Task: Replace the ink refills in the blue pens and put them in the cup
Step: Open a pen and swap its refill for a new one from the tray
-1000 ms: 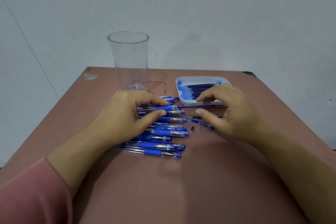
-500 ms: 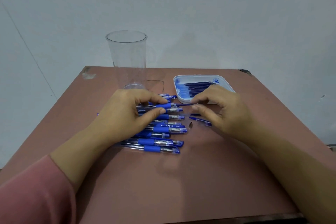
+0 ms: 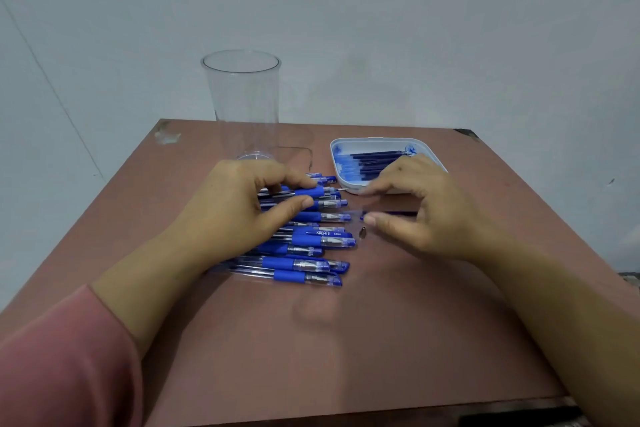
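Note:
Several blue pens (image 3: 304, 246) lie in a row on the brown table (image 3: 346, 340). My left hand (image 3: 239, 208) pinches one blue pen (image 3: 304, 192) at the top of the row between thumb and forefinger. A thin refill tip (image 3: 343, 189) sticks out of the pen's right end. My right hand (image 3: 422, 208) hovers just right of that tip, forefinger and thumb apart, holding nothing. A small metal pen tip (image 3: 363, 232) and a dark blue pen part (image 3: 391, 214) lie on the table under my right hand. The clear cup (image 3: 242, 104) stands empty at the back.
A white tray (image 3: 426, 152) with several dark blue refills (image 3: 374, 159) sits at the back right, partly behind my right hand. The table's back edge meets a pale wall. The front half of the table shows bare brown surface.
The refill, which stretched from the pen to my right fingers, has slid into the barrel; only its tip shows. My right fingers have let go and spread.

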Available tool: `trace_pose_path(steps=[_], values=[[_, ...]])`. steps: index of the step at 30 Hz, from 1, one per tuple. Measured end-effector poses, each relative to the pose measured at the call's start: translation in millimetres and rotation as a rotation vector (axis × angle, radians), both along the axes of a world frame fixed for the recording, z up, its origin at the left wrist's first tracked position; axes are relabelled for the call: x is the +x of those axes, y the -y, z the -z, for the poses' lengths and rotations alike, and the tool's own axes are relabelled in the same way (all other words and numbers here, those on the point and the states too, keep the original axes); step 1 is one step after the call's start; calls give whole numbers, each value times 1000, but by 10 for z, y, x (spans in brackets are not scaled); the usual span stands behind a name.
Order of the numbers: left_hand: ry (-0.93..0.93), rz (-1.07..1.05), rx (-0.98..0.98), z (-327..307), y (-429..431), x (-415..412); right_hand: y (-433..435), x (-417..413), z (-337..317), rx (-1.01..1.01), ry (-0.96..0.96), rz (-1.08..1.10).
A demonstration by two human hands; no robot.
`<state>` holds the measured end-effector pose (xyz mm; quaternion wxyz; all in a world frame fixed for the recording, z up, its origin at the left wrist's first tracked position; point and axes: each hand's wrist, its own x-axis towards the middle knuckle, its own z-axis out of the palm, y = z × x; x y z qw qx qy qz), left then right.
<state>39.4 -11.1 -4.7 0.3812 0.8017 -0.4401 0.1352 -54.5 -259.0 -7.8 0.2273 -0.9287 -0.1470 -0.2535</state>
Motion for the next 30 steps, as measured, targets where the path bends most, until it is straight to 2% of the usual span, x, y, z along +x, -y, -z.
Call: trace_pose_path(steps=[4, 7, 9, 12, 14, 20, 30], values=[[3, 4, 7, -1, 3, -10, 63, -15, 68, -145, -133, -26], [2, 6, 19, -5, 3, -12, 34, 14, 85, -213, -131, -47], [5, 6, 22, -6, -1, -10, 0, 4, 52, -143, -104, -35], [6, 8, 19, -9, -3, -10, -39, -37, 1, 191, -39, 20], [6, 12, 13, -8, 3, -20, -76, -40, -14, 341, -40, 12], [16, 27, 13, -1, 20, -48, -205, -25, -7, 419, -77, -89], [16, 47, 5, 0, 32, -54, -284, -26, -3, 363, -39, -84]])
